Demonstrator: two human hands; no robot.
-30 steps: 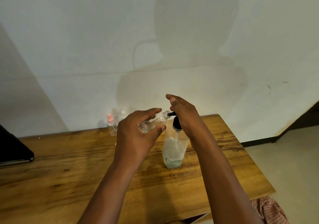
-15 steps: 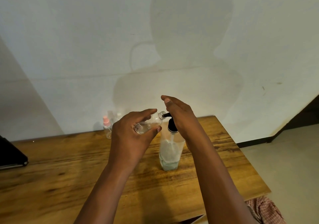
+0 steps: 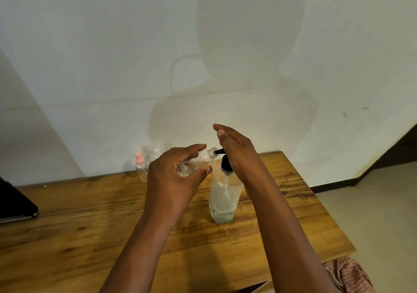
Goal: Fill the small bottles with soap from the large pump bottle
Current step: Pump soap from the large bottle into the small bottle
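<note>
The left hand (image 3: 173, 175) grips a tilted small clear bottle (image 3: 196, 163), its mouth at the black spout of the pump bottle (image 3: 223, 199) standing on the bench (image 3: 79, 213). The right hand (image 3: 237, 152), fingers straight, covers the pump head. More small bottles (image 3: 144, 161) by the wall are blurred.

Colours we see on and around the bench

We see a brown wood-grain bench (image 3: 90, 213), a clear pump bottle (image 3: 223, 200) with pale greenish soap and black pump head (image 3: 225, 164), a clear small bottle (image 3: 196, 163), a pink-capped bottle (image 3: 140, 160) far left, and red-checked cloth (image 3: 347, 274) near right.
</note>
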